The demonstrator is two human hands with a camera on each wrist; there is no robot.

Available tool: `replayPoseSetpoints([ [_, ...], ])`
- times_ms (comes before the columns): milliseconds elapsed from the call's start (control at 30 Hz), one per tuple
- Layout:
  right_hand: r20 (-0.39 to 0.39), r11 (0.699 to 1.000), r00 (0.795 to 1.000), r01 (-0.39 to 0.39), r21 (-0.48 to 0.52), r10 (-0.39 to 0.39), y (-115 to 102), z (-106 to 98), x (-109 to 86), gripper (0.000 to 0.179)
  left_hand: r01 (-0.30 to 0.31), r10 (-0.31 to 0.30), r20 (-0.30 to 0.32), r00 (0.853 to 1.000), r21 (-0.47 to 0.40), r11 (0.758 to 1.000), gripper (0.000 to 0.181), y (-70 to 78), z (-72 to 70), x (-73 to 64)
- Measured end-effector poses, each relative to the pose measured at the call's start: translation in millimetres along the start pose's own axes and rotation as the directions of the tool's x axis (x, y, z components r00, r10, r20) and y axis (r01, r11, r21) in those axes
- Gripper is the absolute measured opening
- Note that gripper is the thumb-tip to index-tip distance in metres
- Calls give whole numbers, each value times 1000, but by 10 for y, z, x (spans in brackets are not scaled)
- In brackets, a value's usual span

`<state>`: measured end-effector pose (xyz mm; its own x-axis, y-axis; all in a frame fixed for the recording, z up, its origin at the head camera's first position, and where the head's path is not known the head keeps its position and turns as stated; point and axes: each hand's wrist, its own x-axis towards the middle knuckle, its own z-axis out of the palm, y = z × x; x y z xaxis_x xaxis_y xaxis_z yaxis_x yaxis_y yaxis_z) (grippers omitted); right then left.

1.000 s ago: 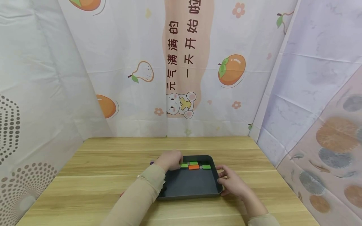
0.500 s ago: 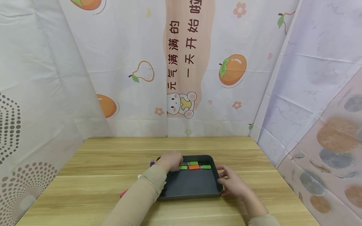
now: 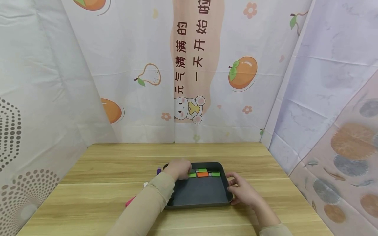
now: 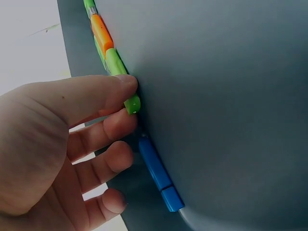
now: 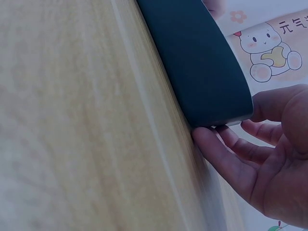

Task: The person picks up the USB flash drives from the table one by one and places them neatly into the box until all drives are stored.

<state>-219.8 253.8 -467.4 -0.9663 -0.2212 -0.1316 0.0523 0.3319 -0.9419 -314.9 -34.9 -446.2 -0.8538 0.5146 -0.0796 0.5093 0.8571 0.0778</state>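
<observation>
In the left wrist view my left hand (image 4: 53,139) pinches a green USB flash drive (image 4: 132,105) between thumb and index finger, low inside the dark tray (image 3: 200,193). This drive lines up end to end with an orange USB flash drive (image 3: 202,174) and another green one (image 3: 216,174) along the tray's far side. Behind them lies one more green drive (image 3: 202,170). A blue drive (image 4: 158,171) rests beside my curled fingers, hidden from the head view. My right hand (image 3: 243,190) holds the tray's right side, its fingertips against the outer wall near the corner.
Left of the tray, a purple drive (image 3: 159,170), a small white object (image 3: 145,184) and a pink object (image 3: 129,201) lie on the wooden table (image 3: 97,186), partly behind my left sleeve. A printed curtain (image 3: 141,108) hangs along the table's far edge.
My left hand has shifted slightly left and toward me, bringing the pinched green drive into line with the orange one. My right hand stays on the tray.
</observation>
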Motion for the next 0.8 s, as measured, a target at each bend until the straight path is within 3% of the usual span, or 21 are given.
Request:
replayPoseSetpoints([
  [533,1,1000,1000,7,-3,-7,9,6,-1,47,3,-3,-3,1000,-9,1000,17,0,6,3],
  [800,2,1000,1000,10,5,-10,23,4,10,48,2,-2,4,1000,-53,999,10,11,-89,-33],
])
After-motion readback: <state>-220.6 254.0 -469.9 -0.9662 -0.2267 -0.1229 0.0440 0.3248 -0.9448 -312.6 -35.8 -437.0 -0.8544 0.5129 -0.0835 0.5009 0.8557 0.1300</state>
